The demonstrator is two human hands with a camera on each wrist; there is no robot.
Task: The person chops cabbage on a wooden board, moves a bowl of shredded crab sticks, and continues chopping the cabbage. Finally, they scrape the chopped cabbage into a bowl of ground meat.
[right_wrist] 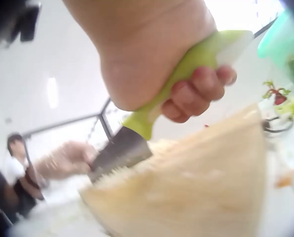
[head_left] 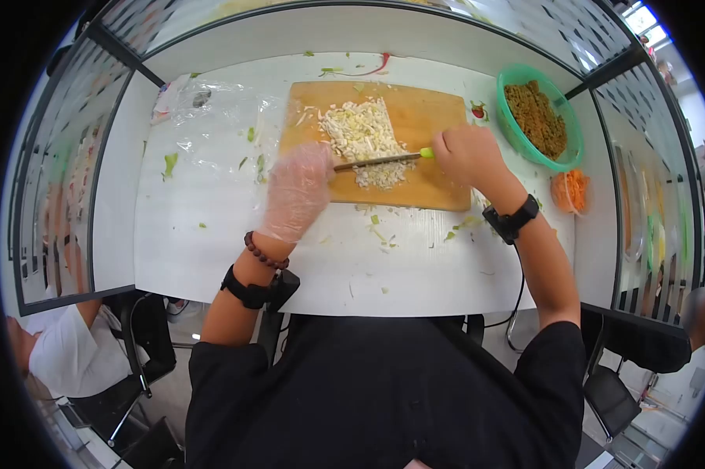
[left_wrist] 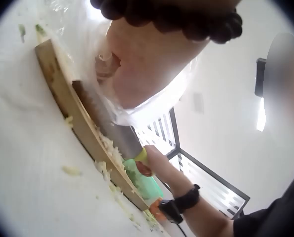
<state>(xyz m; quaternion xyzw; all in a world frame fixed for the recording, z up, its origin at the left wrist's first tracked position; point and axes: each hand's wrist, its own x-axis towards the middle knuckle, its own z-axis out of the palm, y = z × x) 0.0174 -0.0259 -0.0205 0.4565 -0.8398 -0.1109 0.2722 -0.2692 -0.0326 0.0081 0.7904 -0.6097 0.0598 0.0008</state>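
My right hand [head_left: 468,155] grips the green-and-white handle [right_wrist: 196,66] of a kitchen knife. Its blade [head_left: 387,160] lies across a heap of finely chopped pale vegetable [head_left: 360,129] on a wooden cutting board [head_left: 434,117]. In a clear plastic glove, my left hand [head_left: 298,187] is at the tip end of the blade, with its fingers right at the metal in the right wrist view. Seen from the left wrist, the blade [left_wrist: 122,138] runs low over the board [left_wrist: 87,138], and the left fingertips are mostly hidden.
A green bowl [head_left: 502,109] of brown crumbly food stands at the back right, beside a small tub of orange shreds [head_left: 575,191]. Crumpled clear plastic [head_left: 219,117] lies on the left. Green scraps [head_left: 169,164] are scattered over the white table [head_left: 212,258]; framed partitions [head_left: 114,187] surround it.
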